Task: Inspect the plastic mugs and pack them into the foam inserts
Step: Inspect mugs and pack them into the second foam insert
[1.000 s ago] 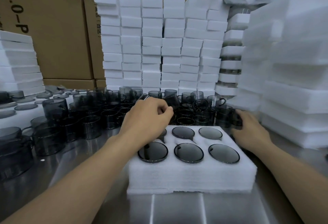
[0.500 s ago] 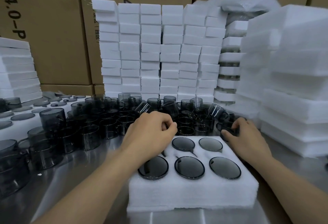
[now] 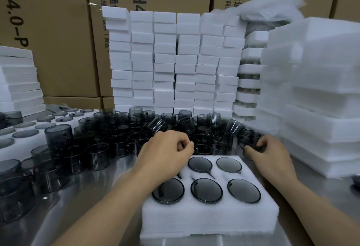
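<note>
Head view: right hand (image 3: 272, 158) grips a mug (image 3: 253, 145), left hand (image 3: 165, 152) unclear; inserted mugs (image 3: 206, 190) stand vertical.

The smoky plastic mugs (image 3: 120, 140) are shining glossy and translucent; the near white foam insert (image 3: 210, 218) is looking matt and fuzzy; the metal tabletop (image 3: 81, 197) is gleaming smooth; far cardboard boxes (image 3: 58, 41) are looking matt.

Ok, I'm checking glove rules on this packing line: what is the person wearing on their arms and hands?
Nothing that shows. The left hand and right hand are ungloved, with no ring visible. The left forearm and right forearm are bare to the frame's edge: no sleeve, watch or wristband.
</note>
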A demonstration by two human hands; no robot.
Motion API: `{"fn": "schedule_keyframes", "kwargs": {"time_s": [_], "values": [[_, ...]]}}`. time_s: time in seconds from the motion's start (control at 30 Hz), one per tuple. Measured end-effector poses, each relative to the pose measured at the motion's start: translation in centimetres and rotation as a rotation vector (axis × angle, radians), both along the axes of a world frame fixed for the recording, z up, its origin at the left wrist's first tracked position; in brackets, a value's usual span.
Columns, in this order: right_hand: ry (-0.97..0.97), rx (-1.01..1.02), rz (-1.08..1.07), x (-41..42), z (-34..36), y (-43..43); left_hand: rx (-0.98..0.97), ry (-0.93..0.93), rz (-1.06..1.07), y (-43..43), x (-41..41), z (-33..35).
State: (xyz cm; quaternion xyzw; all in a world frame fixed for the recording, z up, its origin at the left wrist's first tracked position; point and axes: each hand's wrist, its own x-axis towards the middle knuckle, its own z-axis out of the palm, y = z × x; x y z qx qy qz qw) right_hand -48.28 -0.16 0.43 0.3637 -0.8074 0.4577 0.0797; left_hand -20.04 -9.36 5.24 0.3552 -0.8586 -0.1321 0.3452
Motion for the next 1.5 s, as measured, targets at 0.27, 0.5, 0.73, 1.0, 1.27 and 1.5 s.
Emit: {"fn": "schedule_keyframes", "kwargs": {"time_s": [0.27,0.5,0.73,1.0,1.27,1.5], "values": [[0.136,-0.479,0.222,5.2,4.3,0.2,-0.092,0.171,-0.056,0.2,0.3,0.5],[0.608,-0.489,0.531,12.3,6.9,1.8,-0.394,0.368,-0.218,1.3,0.1,1.0],[0.649,-0.527,0.619,13.2,6.2,1.3,-0.51,0.543,-0.207,0.9,-0.1,1.0],[0.529,-0.509,0.648,13.5,5.8,1.3,-0.435,0.633,-0.159,1.0,-0.3,0.7],[0.443,-0.514,0.7,13.3,5.5,1.1,-0.477,0.675,-0.177,1.3,-0.1,1.4],[0.465,-0.53,0.724,13.3,5.4,1.1,-0.539,0.663,-0.157,1.0,0.2,1.6]]}}
